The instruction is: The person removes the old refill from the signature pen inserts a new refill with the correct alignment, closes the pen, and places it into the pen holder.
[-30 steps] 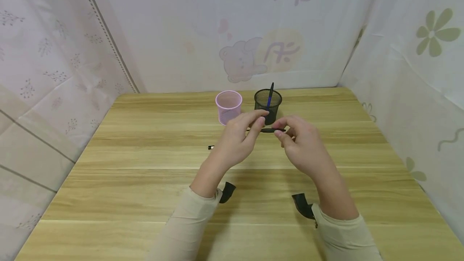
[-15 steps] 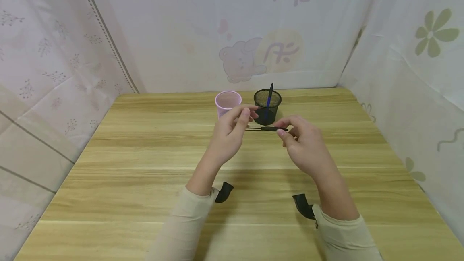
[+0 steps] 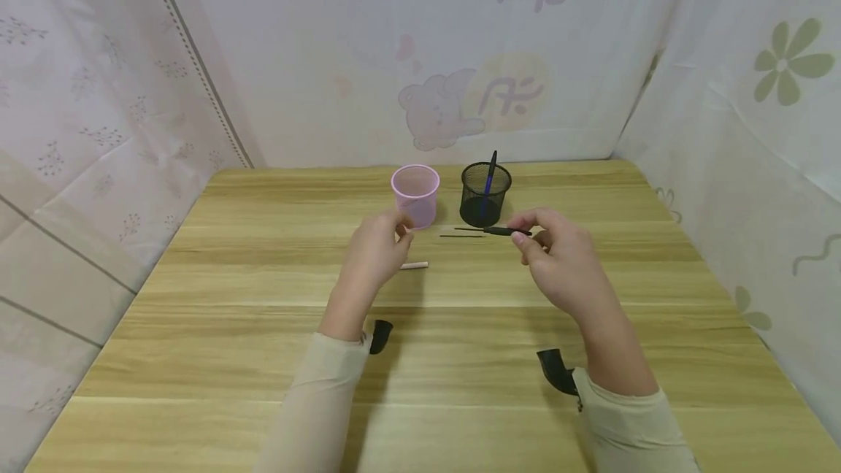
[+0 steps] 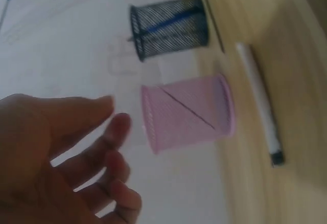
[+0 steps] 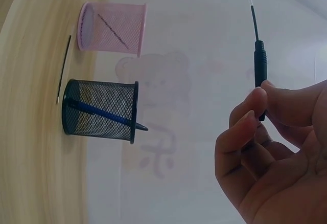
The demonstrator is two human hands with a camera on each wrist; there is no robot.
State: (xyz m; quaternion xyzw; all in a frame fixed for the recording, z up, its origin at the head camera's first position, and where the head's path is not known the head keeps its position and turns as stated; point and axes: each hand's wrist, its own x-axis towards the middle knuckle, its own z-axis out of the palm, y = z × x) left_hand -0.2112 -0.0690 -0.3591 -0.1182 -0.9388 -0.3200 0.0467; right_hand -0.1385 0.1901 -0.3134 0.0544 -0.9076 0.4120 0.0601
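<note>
My right hand (image 3: 561, 261) pinches a black ribbed pen grip (image 5: 260, 63) between thumb and fingers, above the table. A thin refill (image 5: 255, 23) with a pale end sticks out of it. My left hand (image 3: 379, 245) hovers in front of the pink mesh pen holder (image 4: 189, 111). Its fingers are loosely bent with nothing between them. Below that hand, a white pen-like tube (image 4: 261, 104) with a black end lies on the table. A thin dark stick (image 3: 461, 236), like a refill, lies before the black mesh pen holder (image 3: 473, 206).
A blue-and-black pen (image 5: 102, 112) leans inside the black holder. The pink one shows a thin dark stick (image 4: 189, 107) through its mesh. Both stand near the back of the wooden table (image 3: 217, 349), before a white printed cloth (image 3: 315, 79). A black curved piece is at each cuff.
My left hand has moved left, away from the refill end. My right hand still holds the pen grip and has shifted slightly right. The stick and white tube have come into clearer sight.
</note>
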